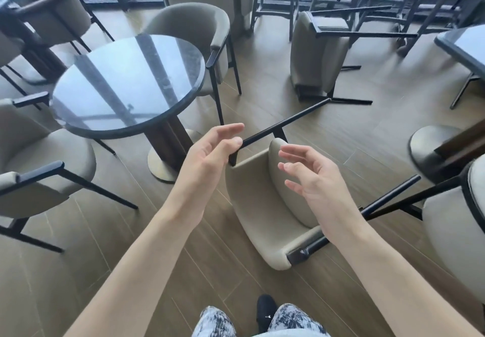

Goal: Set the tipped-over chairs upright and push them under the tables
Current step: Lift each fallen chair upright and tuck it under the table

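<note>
My left hand [210,153] and right hand [312,179] hover loosely spread, holding nothing, over the tipped chair [265,205] at centre frame; my right forearm hides part of its leg. Upper right, a second fallen chair [315,56] lies beyond. No writing legible.

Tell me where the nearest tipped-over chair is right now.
The nearest tipped chair lies on its side on the floor, bottom centre, beneath both open hands, right of the round table.
</note>
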Available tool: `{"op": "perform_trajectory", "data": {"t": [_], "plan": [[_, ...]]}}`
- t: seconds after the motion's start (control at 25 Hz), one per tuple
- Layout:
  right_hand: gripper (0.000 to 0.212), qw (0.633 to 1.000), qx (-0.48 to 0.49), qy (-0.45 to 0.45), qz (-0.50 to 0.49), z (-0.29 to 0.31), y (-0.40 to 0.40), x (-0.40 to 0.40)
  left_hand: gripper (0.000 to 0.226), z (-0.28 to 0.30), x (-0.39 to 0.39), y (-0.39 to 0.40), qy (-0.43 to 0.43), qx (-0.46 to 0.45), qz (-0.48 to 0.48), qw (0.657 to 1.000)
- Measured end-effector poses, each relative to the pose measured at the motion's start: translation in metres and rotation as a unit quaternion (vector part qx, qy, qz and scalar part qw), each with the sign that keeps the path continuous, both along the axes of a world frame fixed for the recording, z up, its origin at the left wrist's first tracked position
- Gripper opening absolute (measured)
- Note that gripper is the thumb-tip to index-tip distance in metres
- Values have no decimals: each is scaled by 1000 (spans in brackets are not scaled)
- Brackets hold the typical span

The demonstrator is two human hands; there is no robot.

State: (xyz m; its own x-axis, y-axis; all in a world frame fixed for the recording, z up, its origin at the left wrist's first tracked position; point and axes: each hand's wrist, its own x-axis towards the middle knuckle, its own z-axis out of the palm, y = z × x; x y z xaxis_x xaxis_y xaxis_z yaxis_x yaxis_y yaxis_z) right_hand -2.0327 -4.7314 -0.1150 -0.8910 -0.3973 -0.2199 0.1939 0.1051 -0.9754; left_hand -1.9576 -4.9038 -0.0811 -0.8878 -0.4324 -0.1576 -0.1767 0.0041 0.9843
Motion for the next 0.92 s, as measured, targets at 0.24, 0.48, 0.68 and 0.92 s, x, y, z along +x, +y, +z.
{"op": "perform_trajectory", "data": {"t": [0.24,0.48,0.68,0.92], "plan": [[27,999,21,10,-41,-9,-69,-40,30,-11,-67,-71,4,2,-61,998],[28,985,5,-10,-170,-18,-174,-72,37,-10,-141,-180,-16,-13,-165,986],[29,967,9,-17,-255,-18,-236,-85,35,-11,-196,-231,-25,-9,-255,967],[33,917,6,-36,-396,-28,-223,-58,26,-54,-231,-187,-117,83,-386,911]]}}
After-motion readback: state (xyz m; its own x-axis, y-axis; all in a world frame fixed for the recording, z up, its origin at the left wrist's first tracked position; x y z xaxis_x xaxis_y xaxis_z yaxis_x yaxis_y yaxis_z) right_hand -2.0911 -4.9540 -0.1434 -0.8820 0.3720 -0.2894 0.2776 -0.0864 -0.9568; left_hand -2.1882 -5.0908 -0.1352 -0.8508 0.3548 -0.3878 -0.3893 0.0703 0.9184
